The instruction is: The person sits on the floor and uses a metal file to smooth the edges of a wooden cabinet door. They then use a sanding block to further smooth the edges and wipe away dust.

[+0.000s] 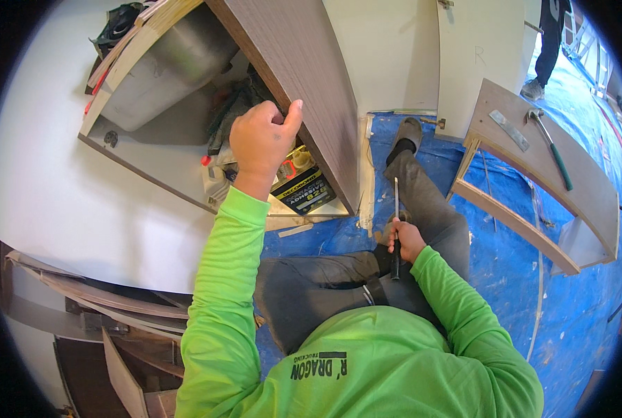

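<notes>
My left hand (260,143) is closed at the front edge of the cabinet's brown wood-grain side panel (304,76), thumb raised along its outer side; the fingertips are hidden. Low over my lap, my right hand (410,241) grips the black handle of a screwdriver (395,259), its long metal shaft pointing away from me. Inside the open cabinet hangs a steel sink bowl (175,66). Beneath it stand a black and yellow adhesive can (309,191) and a white bottle with a red cap (214,182), partly behind my left wrist.
Blue plastic sheeting (495,285) covers the floor around my legs. On the right, a wooden frame unit (527,150) carries a hammer (551,150) and a metal plate (509,130). Wood panels (126,362) are at lower left. Another person's leg (549,49) shows at top right.
</notes>
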### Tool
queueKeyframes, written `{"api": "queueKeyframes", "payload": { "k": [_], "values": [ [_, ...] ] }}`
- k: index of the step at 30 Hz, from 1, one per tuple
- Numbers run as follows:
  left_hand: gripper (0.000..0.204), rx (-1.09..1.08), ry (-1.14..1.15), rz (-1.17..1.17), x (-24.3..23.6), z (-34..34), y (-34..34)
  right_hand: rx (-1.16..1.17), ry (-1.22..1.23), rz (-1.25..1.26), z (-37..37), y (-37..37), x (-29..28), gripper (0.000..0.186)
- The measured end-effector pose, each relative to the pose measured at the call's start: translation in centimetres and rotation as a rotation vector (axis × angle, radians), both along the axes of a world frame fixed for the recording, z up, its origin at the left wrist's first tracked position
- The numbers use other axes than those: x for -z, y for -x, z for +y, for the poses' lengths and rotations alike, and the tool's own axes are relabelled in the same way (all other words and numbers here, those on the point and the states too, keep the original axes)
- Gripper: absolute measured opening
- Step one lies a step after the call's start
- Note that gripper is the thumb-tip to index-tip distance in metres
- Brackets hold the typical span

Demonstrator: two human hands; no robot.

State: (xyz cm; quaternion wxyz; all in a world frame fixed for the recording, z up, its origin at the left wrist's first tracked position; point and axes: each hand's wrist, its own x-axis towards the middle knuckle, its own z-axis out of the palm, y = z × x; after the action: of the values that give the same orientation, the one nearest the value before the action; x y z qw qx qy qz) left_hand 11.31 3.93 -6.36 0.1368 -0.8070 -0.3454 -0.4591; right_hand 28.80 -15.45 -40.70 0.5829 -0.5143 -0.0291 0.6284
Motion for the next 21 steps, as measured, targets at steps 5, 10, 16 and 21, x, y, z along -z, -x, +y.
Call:
{"api": "queueKeyframes", "payload": {
  "k": [5,10,16,21],
  "values": [
    [0.050,0.004,0.018,0.048,1.8,-0.1,-0.2,0.022,0.030,0.014,0.0,-0.4,0.2,0.034],
    [0.046,-0.006,0.037,0.067,3.7,0.0,0.0,0.008,-0.007,-0.021,0.0,-0.1,0.2,0.034],
    [0.048,0.027,0.078,0.059,5.6,0.0,0.1,0.025,0.021,0.021,-0.1,-0.1,-0.1,0.033],
    [0.052,0.001,0.130,0.062,6.9,-0.4,0.0,0.035,-0.019,-0.011,-0.3,-0.3,0.0,0.035]
  ]
}}
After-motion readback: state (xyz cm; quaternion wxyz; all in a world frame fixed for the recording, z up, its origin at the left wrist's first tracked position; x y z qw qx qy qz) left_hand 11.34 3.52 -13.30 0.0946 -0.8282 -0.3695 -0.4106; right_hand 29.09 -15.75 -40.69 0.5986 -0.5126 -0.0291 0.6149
